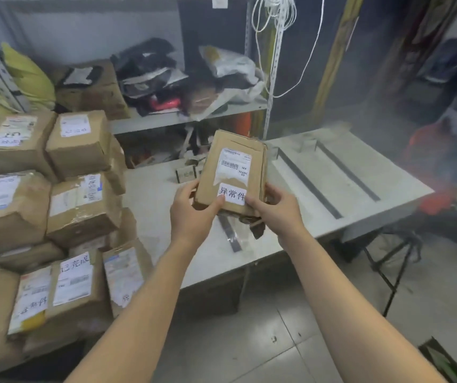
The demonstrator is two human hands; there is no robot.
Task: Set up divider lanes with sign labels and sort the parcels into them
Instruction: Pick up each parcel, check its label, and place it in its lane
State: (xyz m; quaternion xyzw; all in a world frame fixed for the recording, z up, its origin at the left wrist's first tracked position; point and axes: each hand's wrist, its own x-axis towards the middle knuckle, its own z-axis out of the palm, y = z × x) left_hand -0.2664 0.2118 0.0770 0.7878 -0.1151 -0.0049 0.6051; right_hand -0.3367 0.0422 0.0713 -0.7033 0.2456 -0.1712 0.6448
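To my left a stack of parcels [55, 203] is piled on the near end of the counter [360, 205], brown boxes with white shipping labels facing up and toward me. My left forearm reaches forward and slightly inward, and my left hand [194, 214] grips the lower left corner of a flat cardboard parcel [231, 172]: the thumb lies across the front, its tip touching the white sticker [232, 194] printed with 异常件, and the fingers curl round behind where I cannot see them. The parcel is held up off the counter, above its middle, tilted so the top leans away from me and the labelled face looks back at me. A shipping label [235, 164] with a barcode sits above the sticker. Just behind its left edge, small cardboard signs [185, 172] stand on the counter. My right forearm comes in from the lower right, and my right hand [274, 208] holds the lower right corner, thumb pressed on the front beside the sticker, fingers wrapped round the right edge. Below the parcel a dark strip [232, 239] lies on the counter, partly hidden by my hands. Further right two more dark strips [308, 186] lie side by side, apart from each other, running away from me.
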